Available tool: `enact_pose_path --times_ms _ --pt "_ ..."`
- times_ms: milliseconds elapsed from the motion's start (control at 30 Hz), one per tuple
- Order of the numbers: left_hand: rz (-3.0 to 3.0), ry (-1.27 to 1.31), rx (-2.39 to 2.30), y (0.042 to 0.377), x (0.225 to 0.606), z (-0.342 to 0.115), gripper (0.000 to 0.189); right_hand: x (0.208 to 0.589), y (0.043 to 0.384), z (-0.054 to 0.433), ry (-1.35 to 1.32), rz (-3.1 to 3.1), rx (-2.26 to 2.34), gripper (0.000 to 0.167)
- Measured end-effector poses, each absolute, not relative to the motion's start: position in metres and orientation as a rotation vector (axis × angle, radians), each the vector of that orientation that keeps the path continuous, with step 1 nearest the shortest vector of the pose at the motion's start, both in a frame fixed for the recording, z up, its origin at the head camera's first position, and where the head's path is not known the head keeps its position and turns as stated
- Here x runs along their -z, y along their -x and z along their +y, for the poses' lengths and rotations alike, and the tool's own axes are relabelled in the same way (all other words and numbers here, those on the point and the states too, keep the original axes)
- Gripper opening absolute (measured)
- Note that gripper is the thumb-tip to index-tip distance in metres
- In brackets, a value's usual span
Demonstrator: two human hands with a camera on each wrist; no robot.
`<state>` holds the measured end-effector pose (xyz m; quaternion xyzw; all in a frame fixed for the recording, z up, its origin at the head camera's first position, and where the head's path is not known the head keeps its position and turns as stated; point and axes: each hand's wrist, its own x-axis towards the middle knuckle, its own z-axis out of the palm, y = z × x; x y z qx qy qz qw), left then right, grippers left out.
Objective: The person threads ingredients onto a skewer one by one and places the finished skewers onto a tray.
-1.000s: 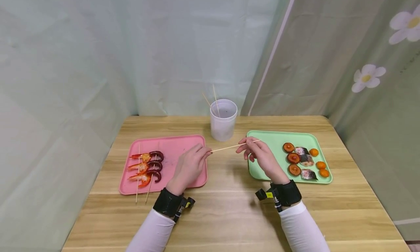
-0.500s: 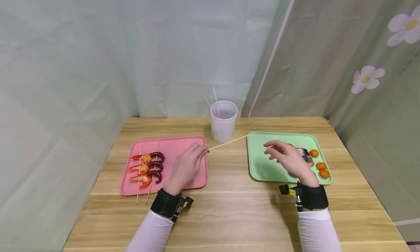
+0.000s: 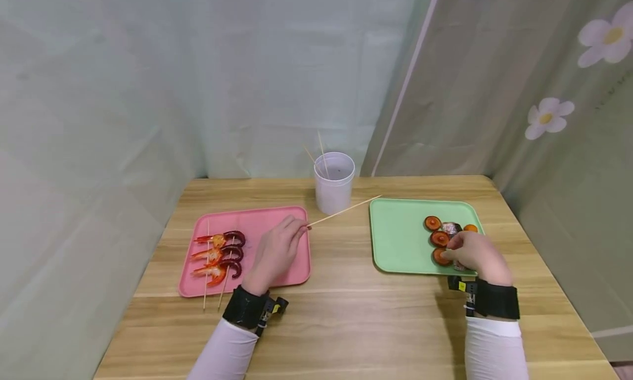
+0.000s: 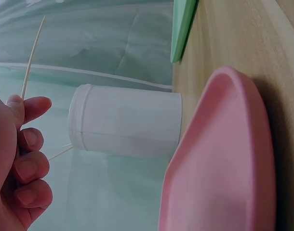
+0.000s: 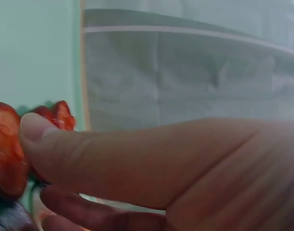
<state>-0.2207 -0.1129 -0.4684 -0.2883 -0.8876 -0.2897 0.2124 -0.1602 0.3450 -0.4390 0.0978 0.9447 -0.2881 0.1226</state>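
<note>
My left hand [image 3: 278, 252] pinches one end of a thin bamboo skewer [image 3: 346, 210] above the pink tray's right side. The skewer points up and right; in the left wrist view its bare tip [image 4: 38, 36] shows. Over the green tray [image 3: 395, 237], my right hand [image 3: 478, 255] is at the nearest mushroom cap [image 3: 439, 257]. In the right wrist view the thumb [image 5: 33, 126] overlaps that cap's edge, and the other fingers curl below. Whether they grip it is hidden. Two more mushroom caps lie behind, beside fish pieces [image 3: 451, 228] and an orange ball [image 3: 470, 228], partly covered by the hand.
The pink tray [image 3: 262, 221] at left bears shrimp [image 3: 214, 256] and dark curled tentacles [image 3: 232, 252] on two skewers that overhang its front edge. Between the trays, toward the back, stands a white bucket [image 3: 334, 196] with two skewers [image 3: 322, 152]. Curtains hang behind the wooden table [image 3: 346, 314].
My right hand has let go of the skewer and moved right and down to the mushroom caps. The left hand still holds the skewer, whose free end has tilted upward.
</note>
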Motion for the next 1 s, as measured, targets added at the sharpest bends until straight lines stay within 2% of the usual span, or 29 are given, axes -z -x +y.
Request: enact_pose_path --times_ms 333,567,833,1000 --pt "-2.463 0.846 0.815 0.221 0.47 -0.111 0.011 0.446 0.169 0.331 -0.376 2.779 0.676 0.025" --pt "-2.465 0.83 0.839 0.22 0.467 -0.112 0.013 0.451 0.17 0.329 -0.344 2.785 0.672 0.026" --pt "-2.467 0.819 0.835 0.22 0.465 -0.115 0.013 0.45 0.17 0.329 -0.299 2.779 0.716 0.043" --pt "-2.475 0.812 0.831 0.22 0.464 -0.117 0.013 0.449 0.169 0.331 -0.207 2.748 0.723 0.033"
